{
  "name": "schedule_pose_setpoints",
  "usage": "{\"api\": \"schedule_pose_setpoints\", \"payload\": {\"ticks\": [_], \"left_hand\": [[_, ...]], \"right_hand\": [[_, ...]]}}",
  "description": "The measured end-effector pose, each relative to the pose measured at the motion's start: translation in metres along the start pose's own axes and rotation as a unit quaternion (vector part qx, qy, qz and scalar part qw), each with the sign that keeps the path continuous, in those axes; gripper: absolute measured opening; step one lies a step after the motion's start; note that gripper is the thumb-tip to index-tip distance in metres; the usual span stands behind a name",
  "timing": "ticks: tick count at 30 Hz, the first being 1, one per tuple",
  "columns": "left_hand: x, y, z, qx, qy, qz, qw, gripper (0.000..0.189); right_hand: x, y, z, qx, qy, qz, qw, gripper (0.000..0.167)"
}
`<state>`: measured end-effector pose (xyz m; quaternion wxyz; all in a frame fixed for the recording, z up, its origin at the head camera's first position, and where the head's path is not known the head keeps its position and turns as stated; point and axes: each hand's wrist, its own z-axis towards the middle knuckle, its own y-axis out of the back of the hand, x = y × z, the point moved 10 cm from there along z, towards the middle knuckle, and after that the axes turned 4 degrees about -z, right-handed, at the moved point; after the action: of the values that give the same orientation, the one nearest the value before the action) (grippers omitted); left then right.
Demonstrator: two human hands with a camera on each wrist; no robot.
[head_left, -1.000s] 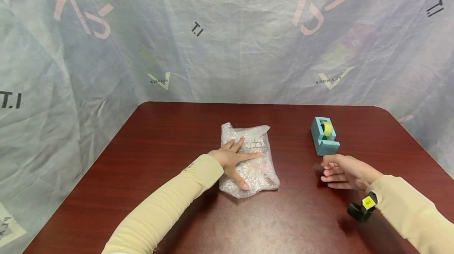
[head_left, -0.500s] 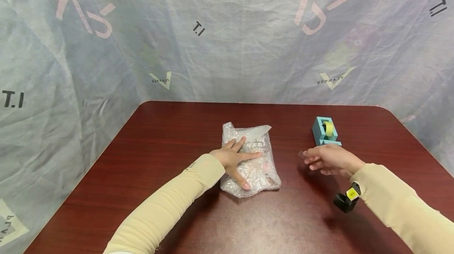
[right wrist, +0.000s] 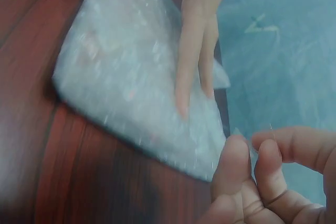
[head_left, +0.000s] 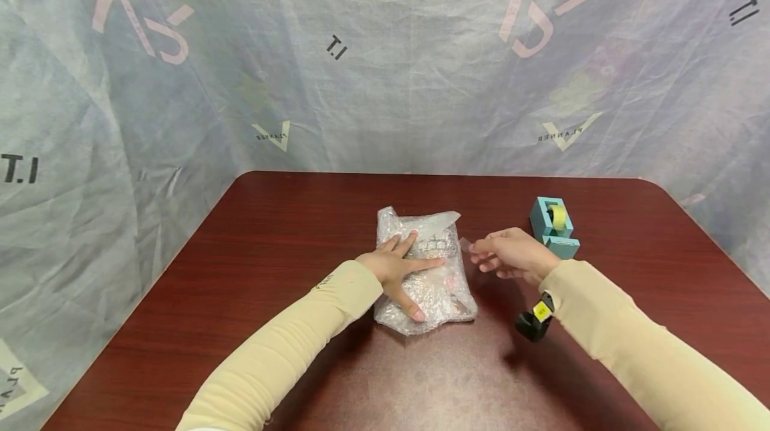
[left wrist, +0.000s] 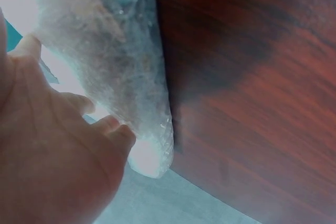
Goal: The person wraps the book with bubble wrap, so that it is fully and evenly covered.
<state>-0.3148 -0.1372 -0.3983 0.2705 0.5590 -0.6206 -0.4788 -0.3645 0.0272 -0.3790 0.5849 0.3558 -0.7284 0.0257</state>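
A flat package in bubble wrap (head_left: pixel 439 294) lies on the dark red table, with a folded flap along its far edge. My left hand (head_left: pixel 391 270) rests on top of it, fingers spread wide. At the package's upper right side, my right hand (head_left: pixel 511 254) pinches a small piece of clear tape (head_left: pixel 466 244) between thumb and fingers. In the right wrist view, those pinching fingertips (right wrist: pixel 236 156) are close to the wrap's edge. The left wrist view shows the underside of my left hand (left wrist: pixel 58 129) against the bubble wrap (left wrist: pixel 110 40).
A light blue tape dispenser (head_left: pixel 555 247) with a yellowish roll stands on the table (head_left: pixel 289 230), beyond my right hand. Grey printed cloth (head_left: pixel 385 83) hangs behind and beside the table. A small black device (head_left: pixel 534 321) is strapped at my right wrist.
My right hand has moved left and slightly away from me, from in front of the dispenser to the package's right side, carrying the clear tape. My left hand stays on the package.
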Motion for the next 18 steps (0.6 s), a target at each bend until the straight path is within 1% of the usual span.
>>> {"api": "schedule_pose_setpoints", "payload": {"ticks": [3,11,15,18], "left_hand": [[0.001,0.0,-0.001,0.0,0.002,0.001,1.0,0.105],[0.002,0.0,-0.001,0.002,0.006,0.004,1.0,0.104],[0.001,0.002,-0.002,0.002,0.005,0.003,1.0,0.104],[0.0,0.003,-0.002,0.0,0.001,0.006,1.0,0.103]], "right_hand": [[0.008,-0.01,0.008,-0.005,-0.001,0.011,0.9999,0.021],[0.022,-0.034,0.028,-0.008,-0.011,0.042,0.999,0.037],[0.024,-0.038,0.037,-0.029,-0.025,0.054,0.9978,0.037],[0.024,-0.038,0.043,-0.052,-0.036,0.067,0.9958,0.033]]}}
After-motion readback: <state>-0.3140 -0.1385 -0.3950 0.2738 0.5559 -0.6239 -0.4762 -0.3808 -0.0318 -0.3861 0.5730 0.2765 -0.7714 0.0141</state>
